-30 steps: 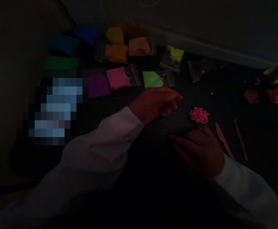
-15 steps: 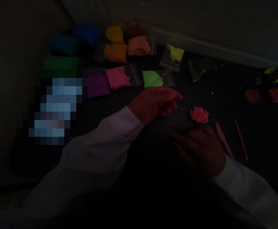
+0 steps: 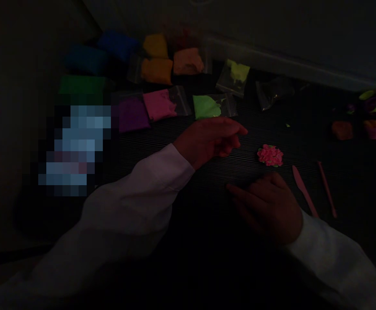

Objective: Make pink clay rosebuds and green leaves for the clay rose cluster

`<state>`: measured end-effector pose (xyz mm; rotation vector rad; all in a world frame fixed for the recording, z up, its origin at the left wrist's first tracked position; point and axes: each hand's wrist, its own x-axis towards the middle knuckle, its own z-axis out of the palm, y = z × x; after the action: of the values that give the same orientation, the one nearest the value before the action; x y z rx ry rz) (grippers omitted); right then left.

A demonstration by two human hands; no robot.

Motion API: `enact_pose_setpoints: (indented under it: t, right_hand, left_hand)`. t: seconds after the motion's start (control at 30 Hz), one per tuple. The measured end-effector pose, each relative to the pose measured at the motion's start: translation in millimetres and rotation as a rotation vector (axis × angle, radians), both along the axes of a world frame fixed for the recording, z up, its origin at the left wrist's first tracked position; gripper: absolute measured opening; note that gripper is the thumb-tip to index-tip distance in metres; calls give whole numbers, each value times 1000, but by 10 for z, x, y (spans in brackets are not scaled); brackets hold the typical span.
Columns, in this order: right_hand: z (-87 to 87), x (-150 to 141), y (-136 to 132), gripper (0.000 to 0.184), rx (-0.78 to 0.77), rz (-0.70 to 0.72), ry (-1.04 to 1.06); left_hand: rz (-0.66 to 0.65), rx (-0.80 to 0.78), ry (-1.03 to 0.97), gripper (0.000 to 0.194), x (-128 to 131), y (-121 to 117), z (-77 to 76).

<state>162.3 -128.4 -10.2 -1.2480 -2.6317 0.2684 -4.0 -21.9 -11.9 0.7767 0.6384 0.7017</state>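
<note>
The room is dim. My left hand (image 3: 210, 140) hovers or rests over the dark table, its index finger stretched to the right and the other fingers loosely bent, with nothing visible in them. To its lower right is my right hand (image 3: 265, 204), back up, index finger reaching left toward the tabletop. Its thumb is in deep shadow below the index finger, and no object shows at the fingertips. Just beyond this hand lies a pink flower cluster with green edges (image 3: 270, 155). A pink modelling knife (image 3: 304, 189) and a thin pink stick tool (image 3: 326, 189) lie right of it.
Behind my left hand lie bags of clay: light green (image 3: 206, 107), pink (image 3: 158, 105), purple (image 3: 132, 115), orange (image 3: 157, 71) and others. A blurred-out bright panel (image 3: 78, 146) stands left. Far right are a brown lump (image 3: 342, 130) and a small pink pot (image 3: 375, 130).
My right hand has shifted slightly left and toward me, its index fingertip farther left. My left hand stays almost where it was, and the flower cluster has not moved on the table.
</note>
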Motion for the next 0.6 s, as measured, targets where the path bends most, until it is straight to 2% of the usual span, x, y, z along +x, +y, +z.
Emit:
enact_pose_setpoints:
  t: [0.1, 0.33, 0.6]
  right_hand:
    - [-2, -20, -13, 28, -24, 45, 2]
    - [-4, 14, 12, 28, 33, -63, 0]
    - [13, 13, 14, 28, 37, -87, 5]
  left_hand:
    - [1, 9, -5, 15, 1, 1, -8]
    - [-19, 14, 10, 15, -2, 9, -4]
    - [3, 13, 29, 16, 9, -5, 16]
